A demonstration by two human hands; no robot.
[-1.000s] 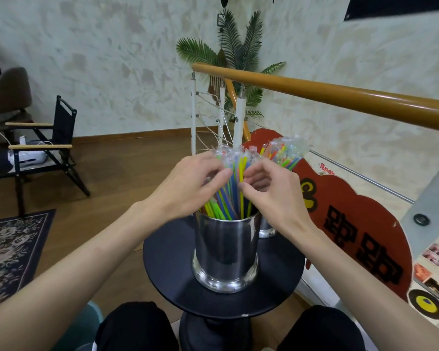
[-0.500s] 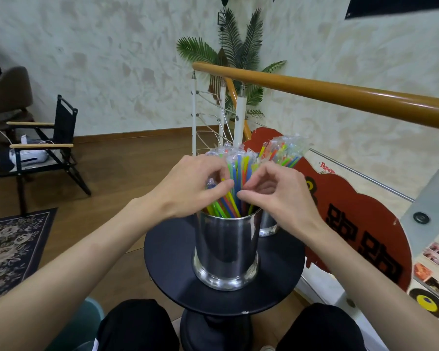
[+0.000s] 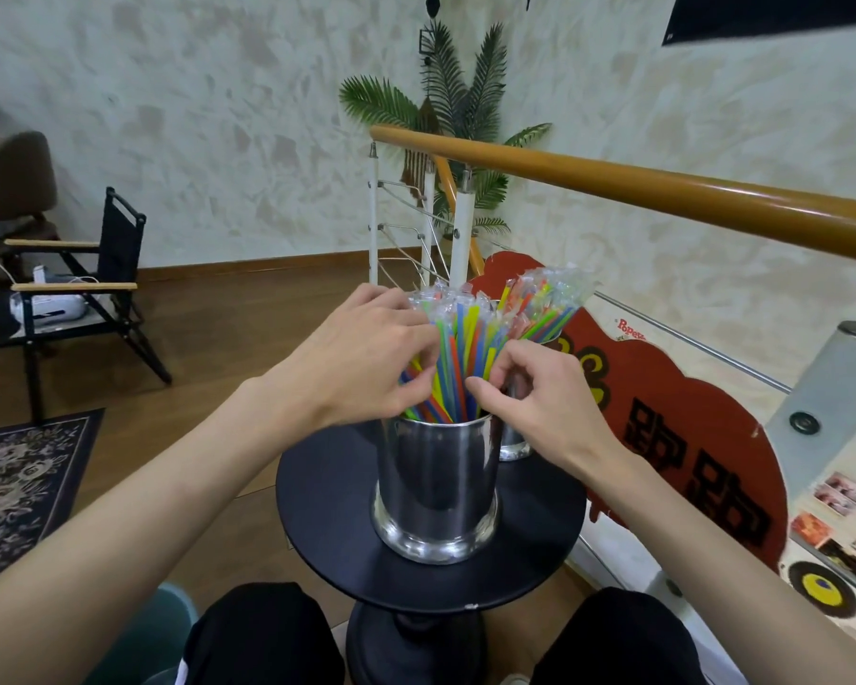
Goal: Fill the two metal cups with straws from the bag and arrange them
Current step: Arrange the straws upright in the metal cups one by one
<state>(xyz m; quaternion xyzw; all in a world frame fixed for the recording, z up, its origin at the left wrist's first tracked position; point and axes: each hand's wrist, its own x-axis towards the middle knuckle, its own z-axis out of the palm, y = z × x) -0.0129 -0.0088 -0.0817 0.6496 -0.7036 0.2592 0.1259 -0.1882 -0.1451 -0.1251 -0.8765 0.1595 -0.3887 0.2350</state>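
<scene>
A shiny metal cup stands near the middle of a small round black table. It holds a bunch of wrapped coloured straws standing upright. My left hand curls its fingers round the left side of the bunch just above the rim. My right hand pinches straws on the right side. Behind my right hand stands a second metal cup, mostly hidden, with its own fan of wrapped straws leaning right. No bag is in view.
A wooden handrail on white posts runs behind the table. A red sign leans to the right. A folding chair and a patterned rug lie to the left. My knees sit under the table edge.
Both hands have slid a little lower and apart on the near bunch, and more of the straws' middle shows between them. The cups have not moved.
</scene>
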